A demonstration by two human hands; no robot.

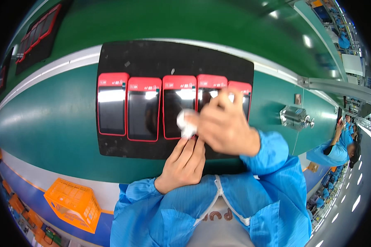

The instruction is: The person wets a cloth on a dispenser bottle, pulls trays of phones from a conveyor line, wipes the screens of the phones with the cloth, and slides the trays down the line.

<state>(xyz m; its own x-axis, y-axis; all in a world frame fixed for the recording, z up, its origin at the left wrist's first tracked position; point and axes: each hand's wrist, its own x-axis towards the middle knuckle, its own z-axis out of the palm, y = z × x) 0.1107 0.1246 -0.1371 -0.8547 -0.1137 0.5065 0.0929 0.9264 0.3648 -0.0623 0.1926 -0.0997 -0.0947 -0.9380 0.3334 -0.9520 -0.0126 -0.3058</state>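
Several red-framed handheld devices with dark screens lie in a row on a black mat (pixel 177 57). The middle device (pixel 179 99) is under my hands. My right hand (pixel 224 123), blurred by motion, has a white wad of cloth (pixel 187 122) pinched in its fingers over the lower right of that screen. It also covers parts of the fourth device (pixel 212 80) and the rightmost device (pixel 240 86). My left hand (pixel 183 166) has its fingers stretched out, with the tips at the middle device's lower edge. To the left lie a second device (pixel 143 111) and the leftmost device (pixel 112 107).
Right of the mat, a shiny metal-and-clear dispenser bottle (pixel 294 117) stands on the green table (pixel 53 115). An orange crate (pixel 72 201) sits low at the left. More red devices (pixel 39 31) lie at the far left. Another person in blue (pixel 334 148) is at the right.
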